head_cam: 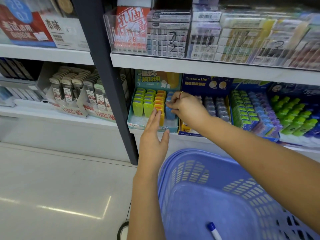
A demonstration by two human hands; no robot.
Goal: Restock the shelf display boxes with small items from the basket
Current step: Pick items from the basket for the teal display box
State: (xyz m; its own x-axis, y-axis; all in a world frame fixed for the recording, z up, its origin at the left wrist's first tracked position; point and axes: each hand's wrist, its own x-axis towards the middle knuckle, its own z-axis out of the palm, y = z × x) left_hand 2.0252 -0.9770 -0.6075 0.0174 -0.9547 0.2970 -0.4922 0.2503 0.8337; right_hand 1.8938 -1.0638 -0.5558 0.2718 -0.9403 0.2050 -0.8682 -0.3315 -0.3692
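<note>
A teal display box [136, 122] on the lower shelf holds rows of green, orange and blue small items. My left hand [153, 134] reaches into it with straight fingers, the tips touching the front orange item [161, 113]. My right hand [186, 106] is over the blue row, its fingers curled and pinching a blue item [169, 112] at the row's front. Below stands the blue plastic basket [216, 179]; a blue-capped white marker [214, 231] lies on its bottom.
To the right stand a dark blue display box [206, 84] and boxes of green, blue and purple items [256, 111]. A dark shelf post [107, 80] rises left of the teal box. An upper shelf [207, 66] carries clear bins. White floor [60, 187] lies at left.
</note>
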